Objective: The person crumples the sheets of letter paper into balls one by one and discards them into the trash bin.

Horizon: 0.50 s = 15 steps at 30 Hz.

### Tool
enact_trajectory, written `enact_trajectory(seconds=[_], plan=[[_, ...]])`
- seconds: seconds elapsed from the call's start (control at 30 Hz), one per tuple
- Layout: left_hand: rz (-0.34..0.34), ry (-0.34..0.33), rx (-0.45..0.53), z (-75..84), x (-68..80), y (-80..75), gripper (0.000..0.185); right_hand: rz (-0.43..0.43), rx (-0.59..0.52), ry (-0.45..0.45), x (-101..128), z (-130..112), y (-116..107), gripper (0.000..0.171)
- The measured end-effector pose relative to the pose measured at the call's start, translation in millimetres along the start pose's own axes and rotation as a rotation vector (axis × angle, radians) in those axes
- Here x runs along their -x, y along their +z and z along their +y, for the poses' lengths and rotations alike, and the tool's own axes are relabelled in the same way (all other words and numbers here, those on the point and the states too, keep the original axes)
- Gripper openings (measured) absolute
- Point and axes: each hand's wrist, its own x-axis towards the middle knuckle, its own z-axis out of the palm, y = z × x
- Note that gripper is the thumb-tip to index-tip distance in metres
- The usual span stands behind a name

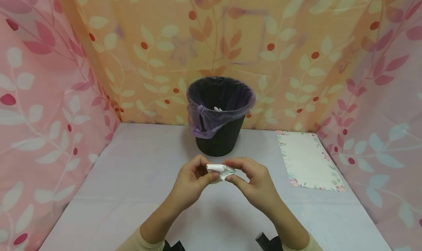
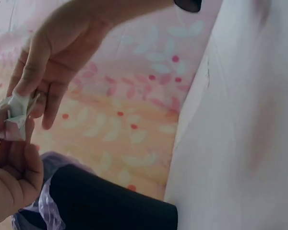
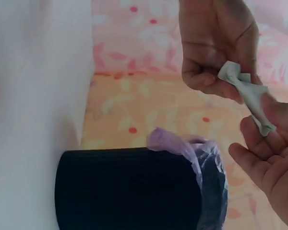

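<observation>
From my head camera, I am pinching a crumpled paper wad (image 1: 220,172) between my left hand (image 1: 192,179) and right hand (image 1: 255,183), its long axis running sideways from hand to hand. A black bin (image 1: 220,115) is standing just beyond my fingertips.

My left wrist camera is showing the wad (image 2: 17,115) gripped from both ends.

My right wrist camera is showing it (image 3: 247,96) twisted, stretching diagonally between both hands.

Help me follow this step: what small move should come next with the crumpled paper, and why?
Probably squeeze it tighter: both the left hand and right hand pinch the crumpled paper, which looks loosely wadded, and the lined bin stands open just beyond.
</observation>
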Motion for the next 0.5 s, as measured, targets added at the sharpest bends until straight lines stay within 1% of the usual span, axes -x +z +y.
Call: enact_trajectory(seconds=[0.07,0.1,0.13,0.17,0.27,0.37,0.4,0.43,0.47,0.5], plan=[[0.007,0.030,-0.098,-0.5,-1.2,-2.0,0.019,0.007,0.190,-0.098,0.3,1.0,0.5,0.050],[0.018,0.050,-0.138,-0.4,-1.5,-2.4,0.019,0.021,0.262,-0.148,0.1,2.2,1.5,0.051],[0.028,0.077,-0.165,-0.8,-1.7,-2.2,0.019,0.035,0.287,-0.191,-0.3,3.7,3.2,0.051],[0.044,0.114,-0.198,-1.3,-1.8,-1.2,0.019,0.049,0.292,-0.221,-0.7,5.6,5.4,0.048],[0.125,0.255,-0.295,-4.7,-0.1,4.7,0.020,0.122,0.246,-0.288,-3.0,12.6,12.6,0.039],[0.215,0.431,-0.399,-9.4,2.1,12.4,0.021,0.191,0.177,-0.334,-4.4,19.6,18.6,0.035],[0.236,0.481,-0.428,-10.5,2.4,13.8,0.020,0.205,0.157,-0.346,-4.8,21.8,19.8,0.035],[0.253,0.512,-0.452,-11.0,2.2,14.4,0.020,0.208,0.137,-0.338,-5.0,23.4,20.2,0.034],[0.255,0.518,-0.454,-10.5,1.8,14.0,0.019,0.200,0.101,-0.317,-5.2,24.7,20.0,0.034],[0.238,0.500,-0.429,-9.6,1.1,12.7,0.019,0.180,0.049,-0.279,-5.2,25.7,19.2,0.034]])
